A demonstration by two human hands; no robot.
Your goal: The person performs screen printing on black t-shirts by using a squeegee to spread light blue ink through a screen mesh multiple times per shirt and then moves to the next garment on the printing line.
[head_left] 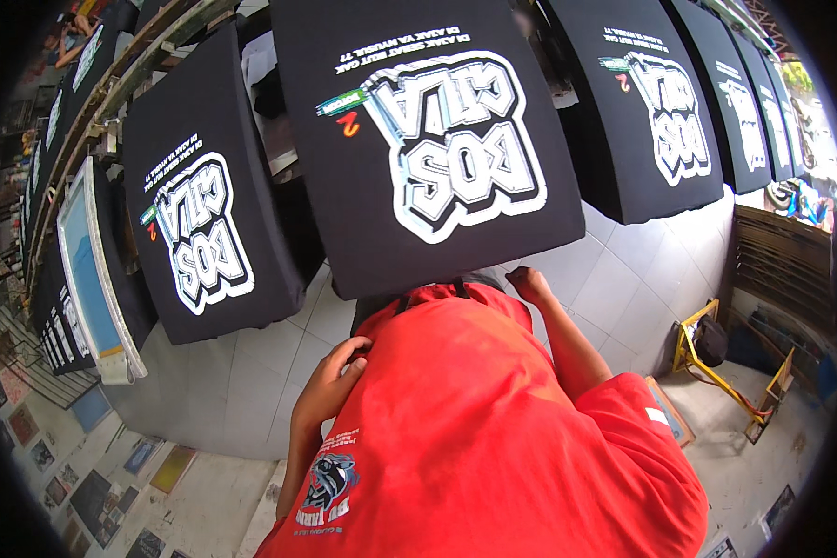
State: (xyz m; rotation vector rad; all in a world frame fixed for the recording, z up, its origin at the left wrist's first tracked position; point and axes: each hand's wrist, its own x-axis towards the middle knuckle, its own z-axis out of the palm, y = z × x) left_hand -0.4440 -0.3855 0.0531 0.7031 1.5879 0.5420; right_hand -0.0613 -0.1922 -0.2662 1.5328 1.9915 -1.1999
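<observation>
My left hand (338, 376) rests beside my red shirt (474, 418) at waist height, fingers loosely bent and apart, holding nothing visible. My right hand (530, 285) hangs just below the front edge of the middle board, fingers curled, with nothing visible in it. That board carries a black garment (344, 205) with a large white, upside-down print. Similar printed black garments on boards flank it to the left (158, 279) and right (614, 130), neither touched by my hands.
A screen frame (97, 274) leans at the far left beside a metal rail (74, 107). More boards (753, 139) continue rightward. A tiled floor (279, 391) lies below. A yellow metal stand (693, 358) is at right. Part of another person (69, 42) shows at top left.
</observation>
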